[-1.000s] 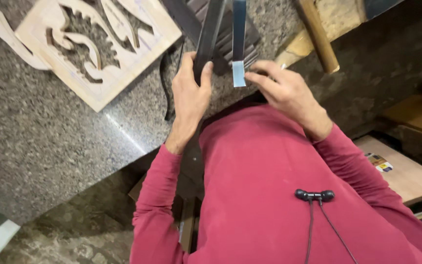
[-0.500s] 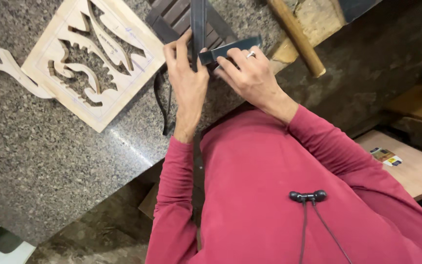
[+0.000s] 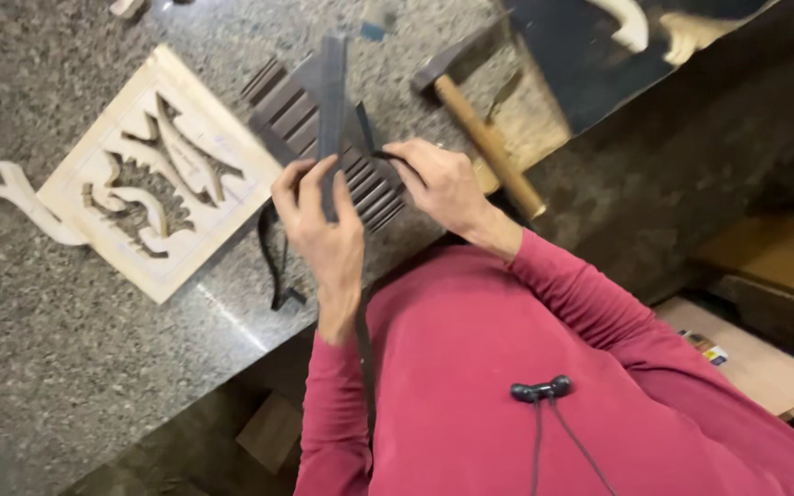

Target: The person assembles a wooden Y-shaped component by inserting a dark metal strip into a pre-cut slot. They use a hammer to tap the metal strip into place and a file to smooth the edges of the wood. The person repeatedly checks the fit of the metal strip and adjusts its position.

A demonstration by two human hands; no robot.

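My left hand (image 3: 323, 234) grips a long flat dark strip (image 3: 333, 92) that points away from me, thumb and fingers on either side of its near end. It lies over a dark ribbed tool case (image 3: 287, 115) spread on the granite worktop (image 3: 94, 367). My right hand (image 3: 443, 184) rests at the case's right side. Its fingertips pinch the near end of a second thin dark strip (image 3: 363, 124) lying across the ribs. Both sleeves are red.
A pale wooden panel (image 3: 153, 174) with a carved cut-out pattern lies left of the case, with a loose curved wood piece (image 3: 25, 202) beside it. A wooden-handled hammer (image 3: 484, 138) lies to the right. A black cord (image 3: 273, 262) hangs over the worktop's edge.
The view has shifted, so the worktop shows further. The strip my right hand held crosswise now lies down along the ribbed case. My left hand keeps its grip on the other strip.
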